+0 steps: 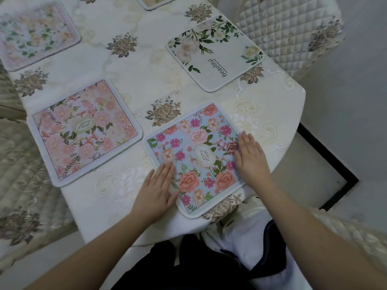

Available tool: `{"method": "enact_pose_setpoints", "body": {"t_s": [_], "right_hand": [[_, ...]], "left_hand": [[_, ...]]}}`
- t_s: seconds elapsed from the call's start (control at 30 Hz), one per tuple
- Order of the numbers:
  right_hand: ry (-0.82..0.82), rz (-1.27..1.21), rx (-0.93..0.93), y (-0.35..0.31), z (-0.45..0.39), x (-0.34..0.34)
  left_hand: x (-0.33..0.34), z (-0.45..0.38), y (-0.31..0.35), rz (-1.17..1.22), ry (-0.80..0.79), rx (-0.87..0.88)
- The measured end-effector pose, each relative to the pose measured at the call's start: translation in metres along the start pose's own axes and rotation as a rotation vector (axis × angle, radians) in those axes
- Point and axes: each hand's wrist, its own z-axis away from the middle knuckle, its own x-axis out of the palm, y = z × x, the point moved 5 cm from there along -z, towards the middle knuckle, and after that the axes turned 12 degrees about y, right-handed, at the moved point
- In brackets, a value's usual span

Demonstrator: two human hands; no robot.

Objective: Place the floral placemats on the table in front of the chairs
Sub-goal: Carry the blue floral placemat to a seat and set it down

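A blue floral placemat [194, 155] lies flat near the table's front edge. My left hand [158, 189] rests flat on its left edge, fingers together. On the mat's right edge my right hand [251, 158] also lies flat, palm down. Neither hand grips it. A pink floral placemat [83, 132] lies to the left. A white placemat with green leaves [213, 53] sits at the right side. A pale floral placemat [35, 34] is at the far left, and part of another placemat [155, 2] shows at the top edge.
The table [136, 59] wears a cream cloth with brown embroidered flowers. A quilted chair cover [289, 32] stands at the back right, another chair cover [18, 164] at the left. The table's right edge [297, 114] drops to the grey floor.
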Motion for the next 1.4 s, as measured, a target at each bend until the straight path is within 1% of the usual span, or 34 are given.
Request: {"method": "enact_pose_setpoints", "body": {"t_s": [0.13, 0.17, 0.2, 0.27, 0.3, 0.4, 0.47, 0.57, 0.7, 0.9, 1.07, 1.2, 1.33, 1.4], "right_hand": [[-0.038, -0.082, -0.131, -0.072, 0.017, 0.014], [-0.048, -0.114, -0.151, -0.084, 0.016, 0.017], [-0.047, -0.135, -0.161, -0.093, 0.013, 0.02], [-0.04, -0.122, -0.18, -0.101, 0.004, 0.025], [-0.044, -0.101, -0.2, -0.103, -0.001, 0.027], [-0.078, -0.044, -0.284, -0.109, -0.013, 0.037], [-0.086, -0.009, -0.288, -0.107, -0.021, 0.042], [-0.054, 0.029, -0.222, -0.095, -0.029, 0.04], [-0.011, 0.021, -0.071, -0.072, -0.028, 0.034], [0.058, 0.036, 0.102, -0.041, -0.021, 0.023], [0.065, 0.053, 0.164, -0.026, -0.014, 0.017], [0.063, 0.045, 0.291, -0.011, -0.006, 0.011], [0.011, 0.041, 0.367, -0.008, 0.003, 0.005], [0.004, 0.027, 0.377, -0.014, 0.01, -0.002]], "left_hand": [[0.004, 0.0, 0.058, 0.032, 0.027, 0.193], [0.005, -0.002, 0.064, 0.039, 0.022, 0.181], [0.006, -0.004, 0.065, 0.046, 0.015, 0.131], [0.008, -0.011, 0.057, 0.048, 0.012, 0.027], [0.01, -0.018, 0.052, 0.042, 0.011, 0.003], [0.012, -0.038, 0.033, 0.031, 0.0, -0.038], [0.013, -0.048, 0.021, 0.014, -0.002, -0.043], [0.011, -0.054, 0.0, -0.001, 0.002, -0.062], [0.007, -0.059, -0.035, 0.027, -0.017, -0.151], [-0.006, -0.057, -0.07, -0.061, -0.032, -0.121], [-0.009, -0.057, -0.075, -0.071, -0.045, -0.106], [-0.011, -0.059, -0.08, -0.051, -0.058, -0.1], [-0.016, -0.066, -0.081, -0.071, -0.133, -0.096], [-0.019, -0.068, -0.079, -0.101, -0.169, -0.075]]}}
